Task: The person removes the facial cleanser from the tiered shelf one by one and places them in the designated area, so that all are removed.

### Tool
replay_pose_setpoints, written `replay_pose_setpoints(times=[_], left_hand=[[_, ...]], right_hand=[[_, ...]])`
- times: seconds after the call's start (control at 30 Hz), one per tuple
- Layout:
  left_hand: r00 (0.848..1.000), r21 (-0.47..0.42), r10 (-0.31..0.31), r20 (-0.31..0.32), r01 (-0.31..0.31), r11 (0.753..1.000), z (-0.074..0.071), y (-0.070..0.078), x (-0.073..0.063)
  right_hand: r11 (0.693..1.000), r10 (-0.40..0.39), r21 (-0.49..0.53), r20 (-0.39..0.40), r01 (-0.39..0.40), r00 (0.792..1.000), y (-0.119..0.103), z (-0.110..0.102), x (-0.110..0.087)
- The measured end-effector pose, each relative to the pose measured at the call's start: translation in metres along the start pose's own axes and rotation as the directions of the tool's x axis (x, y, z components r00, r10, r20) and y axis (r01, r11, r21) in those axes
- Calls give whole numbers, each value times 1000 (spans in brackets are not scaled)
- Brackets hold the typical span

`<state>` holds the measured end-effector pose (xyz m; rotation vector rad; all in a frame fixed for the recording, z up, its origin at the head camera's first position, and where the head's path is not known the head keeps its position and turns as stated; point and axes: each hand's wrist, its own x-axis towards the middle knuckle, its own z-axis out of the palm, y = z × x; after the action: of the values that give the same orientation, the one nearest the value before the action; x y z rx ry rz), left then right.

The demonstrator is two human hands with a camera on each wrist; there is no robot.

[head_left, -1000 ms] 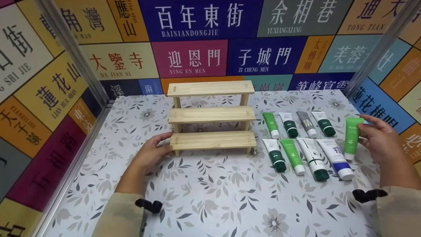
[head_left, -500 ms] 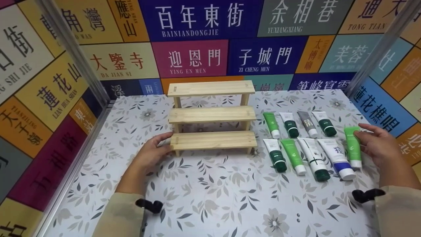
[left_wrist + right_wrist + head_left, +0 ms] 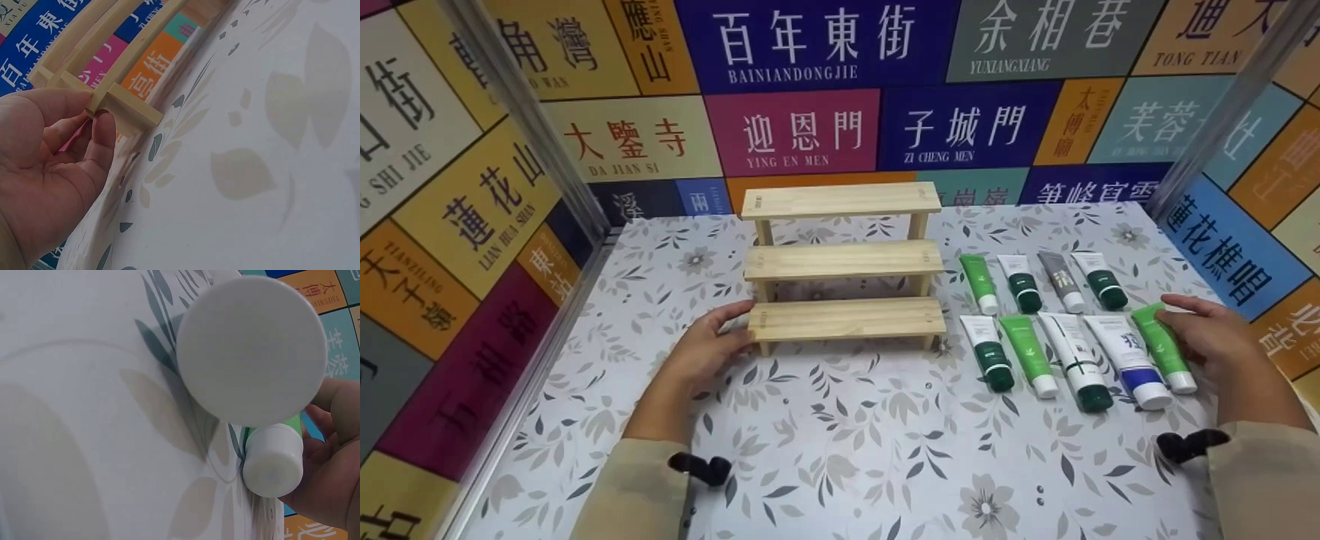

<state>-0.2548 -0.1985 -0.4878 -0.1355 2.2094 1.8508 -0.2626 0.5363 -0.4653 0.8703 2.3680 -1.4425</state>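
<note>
My left hand (image 3: 703,351) is at the left end of the lowest step of a three-tier wooden display stand (image 3: 847,319). In the left wrist view its thumb and fingers pinch the board's corner. My right hand (image 3: 1222,337) holds a green squeeze tube (image 3: 1162,345) by its upper part, white cap toward me, at the right end of the front row. Right beside it lies a white tube with a blue band (image 3: 1129,360). The right wrist view shows the green tube's white cap (image 3: 274,461) behind a larger white cap (image 3: 251,351); most of the green tube is hidden there.
Several more tubes, white-and-dark-green (image 3: 986,352), green (image 3: 1027,356) and grey (image 3: 1061,281), lie in two rows right of the stand. Flower-patterned sheeting (image 3: 825,450) covers the table. Sign-printed panels (image 3: 810,127) stand behind and on both sides.
My right hand has lowered the green tube, bringing it toward me and tilting it in line beside the blue-banded tube. The left hand and the stand have stayed in place.
</note>
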Motion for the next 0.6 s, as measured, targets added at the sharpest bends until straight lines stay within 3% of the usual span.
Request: replay_pose_setpoints(times=[0.37, 0.6], left_hand=[[1000, -41, 0, 6, 0, 999, 1, 0, 1], [1000, -32, -12, 4, 12, 999, 0, 1, 0]], right_hand=[[998, 4, 60, 25, -5, 1000, -1, -5, -4], [999, 20, 33, 34, -21, 999, 2, -8, -9]])
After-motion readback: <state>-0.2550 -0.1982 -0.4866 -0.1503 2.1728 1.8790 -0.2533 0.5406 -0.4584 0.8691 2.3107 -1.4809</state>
